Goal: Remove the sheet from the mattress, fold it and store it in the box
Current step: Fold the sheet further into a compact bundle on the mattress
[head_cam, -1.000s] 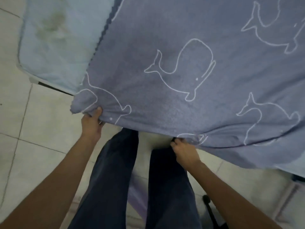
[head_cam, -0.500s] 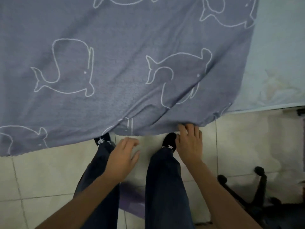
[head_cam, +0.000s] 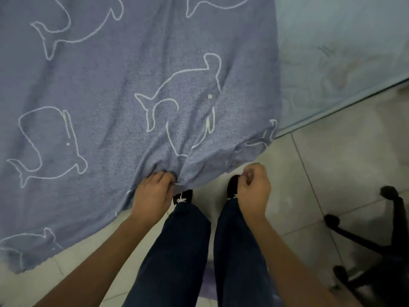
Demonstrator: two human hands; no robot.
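The blue-grey sheet [head_cam: 124,89] with white whale outlines lies spread over the mattress, and its near edge hangs over the side toward my legs. My left hand [head_cam: 152,193] grips a bunched fold of that edge, with creases fanning out from the grip. To the right, my right hand [head_cam: 253,189] is curled into a loose fist just below the sheet's edge and appears to hold nothing. The bare light-blue mattress [head_cam: 336,54] shows at the upper right, where the sheet is pulled off its corner. No box is in view.
I stand on a pale tiled floor [head_cam: 321,178], my dark trousers and black shoes just below the sheet's edge. The black wheeled base of an office chair [head_cam: 376,242] stands at the lower right. A bit of purple cloth [head_cam: 208,282] lies on the floor between my legs.
My left hand has reached forward and taken hold of the sheet's edge, bunching it. My right hand has come off the edge and curled. The sheet's corner lies further in from the mattress edge.
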